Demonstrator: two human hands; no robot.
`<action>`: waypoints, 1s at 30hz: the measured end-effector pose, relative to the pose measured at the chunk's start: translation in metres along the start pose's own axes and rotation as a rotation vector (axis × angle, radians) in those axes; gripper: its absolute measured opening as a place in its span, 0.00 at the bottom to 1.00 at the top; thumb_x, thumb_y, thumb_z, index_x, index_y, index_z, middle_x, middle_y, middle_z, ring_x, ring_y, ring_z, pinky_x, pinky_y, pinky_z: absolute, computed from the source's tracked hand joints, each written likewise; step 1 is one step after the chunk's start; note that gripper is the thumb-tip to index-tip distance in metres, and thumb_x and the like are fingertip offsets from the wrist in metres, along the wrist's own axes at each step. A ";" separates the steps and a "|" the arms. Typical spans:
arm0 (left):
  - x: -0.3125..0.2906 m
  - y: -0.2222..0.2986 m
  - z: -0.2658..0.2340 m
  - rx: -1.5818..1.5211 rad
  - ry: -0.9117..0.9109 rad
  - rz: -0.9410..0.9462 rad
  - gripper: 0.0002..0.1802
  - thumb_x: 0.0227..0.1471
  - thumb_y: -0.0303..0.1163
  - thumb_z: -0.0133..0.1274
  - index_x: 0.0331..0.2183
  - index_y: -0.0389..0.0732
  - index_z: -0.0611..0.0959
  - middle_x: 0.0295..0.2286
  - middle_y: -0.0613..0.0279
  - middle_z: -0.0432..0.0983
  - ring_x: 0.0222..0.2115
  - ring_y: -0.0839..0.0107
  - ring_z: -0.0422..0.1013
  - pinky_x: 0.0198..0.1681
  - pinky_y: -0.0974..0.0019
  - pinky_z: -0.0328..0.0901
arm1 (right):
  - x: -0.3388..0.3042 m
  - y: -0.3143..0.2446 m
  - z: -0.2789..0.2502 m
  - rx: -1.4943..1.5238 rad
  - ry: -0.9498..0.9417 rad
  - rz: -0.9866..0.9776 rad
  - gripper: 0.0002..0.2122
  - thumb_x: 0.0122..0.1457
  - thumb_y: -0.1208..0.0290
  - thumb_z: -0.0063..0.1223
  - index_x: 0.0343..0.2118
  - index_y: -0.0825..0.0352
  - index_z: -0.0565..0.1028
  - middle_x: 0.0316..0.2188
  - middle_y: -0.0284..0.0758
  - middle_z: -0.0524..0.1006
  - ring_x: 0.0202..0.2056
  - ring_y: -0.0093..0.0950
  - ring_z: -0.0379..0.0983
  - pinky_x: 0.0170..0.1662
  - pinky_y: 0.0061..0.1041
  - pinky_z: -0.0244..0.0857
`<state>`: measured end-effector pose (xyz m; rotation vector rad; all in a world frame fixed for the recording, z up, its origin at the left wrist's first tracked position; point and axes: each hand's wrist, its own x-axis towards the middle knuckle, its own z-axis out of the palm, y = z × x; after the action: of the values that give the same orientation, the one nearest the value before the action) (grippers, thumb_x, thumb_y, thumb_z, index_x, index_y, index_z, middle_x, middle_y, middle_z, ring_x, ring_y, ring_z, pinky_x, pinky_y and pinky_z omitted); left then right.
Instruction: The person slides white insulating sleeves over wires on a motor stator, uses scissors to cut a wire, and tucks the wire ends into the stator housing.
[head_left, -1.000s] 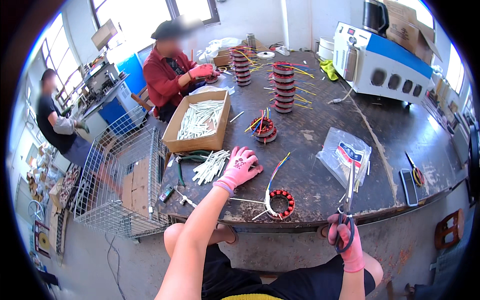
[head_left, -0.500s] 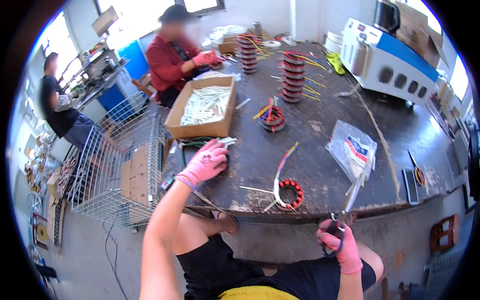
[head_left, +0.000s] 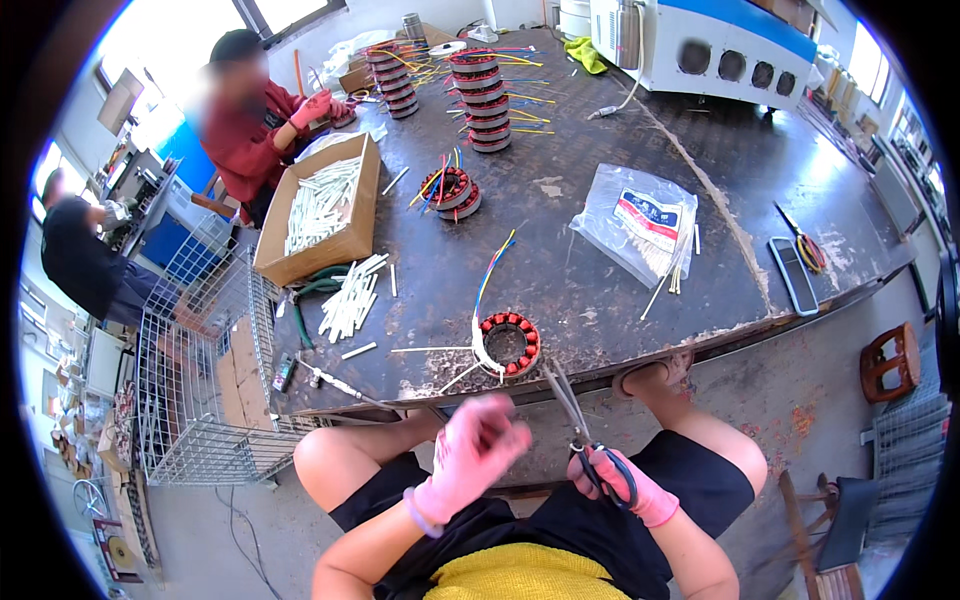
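My right hand, in a pink glove, grips the handles of a pair of scissors; their parted blades point up toward the table edge. My left hand, also pink-gloved, hovers before the table edge, slightly blurred. Its fingers are loosely bent and apart, and I see nothing in them. Just beyond both hands lies a motor stator ring with red windings. White ties stick out from its left side, and a bundle of coloured wires rises from it.
White sleeve pieces lie beside green-handled pliers and a cardboard box. Stacked stators stand farther back. At right are a plastic bag of ties, a phone and other scissors. A co-worker sits far left.
My left hand has drawn back from the white sleeve pieces toward my lap. My right hand, still gripping the scissors, has moved left toward the stator. The view has shifted.
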<state>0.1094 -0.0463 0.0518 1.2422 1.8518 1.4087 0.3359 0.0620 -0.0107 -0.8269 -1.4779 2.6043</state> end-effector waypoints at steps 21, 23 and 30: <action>0.013 -0.060 0.019 -0.395 0.193 -0.193 0.16 0.66 0.40 0.44 0.41 0.37 0.77 0.31 0.64 0.76 0.26 0.79 0.71 0.28 0.75 0.66 | 0.046 -0.030 -0.002 -0.166 -0.147 0.080 0.26 0.64 0.42 0.43 0.27 0.63 0.75 0.19 0.25 0.71 0.21 0.15 0.64 0.26 0.17 0.60; 0.013 -0.061 0.020 -0.409 0.200 -0.190 0.16 0.66 0.40 0.44 0.41 0.36 0.77 0.31 0.63 0.76 0.26 0.78 0.72 0.28 0.75 0.67 | 0.046 -0.032 -0.002 -0.184 -0.147 0.074 0.25 0.64 0.43 0.43 0.26 0.63 0.75 0.19 0.24 0.71 0.21 0.15 0.64 0.26 0.18 0.60; 0.014 -0.061 0.018 -0.451 0.214 -0.173 0.15 0.66 0.40 0.45 0.42 0.38 0.77 0.32 0.65 0.76 0.27 0.80 0.71 0.28 0.75 0.67 | 0.048 -0.040 0.008 -0.249 -0.042 0.109 0.21 0.62 0.46 0.50 0.28 0.62 0.75 0.18 0.22 0.67 0.20 0.13 0.61 0.23 0.17 0.56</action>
<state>0.0951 -0.0289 -0.0096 0.7162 1.5979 1.7862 0.2824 0.0916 0.0043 -0.9024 -1.8471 2.5602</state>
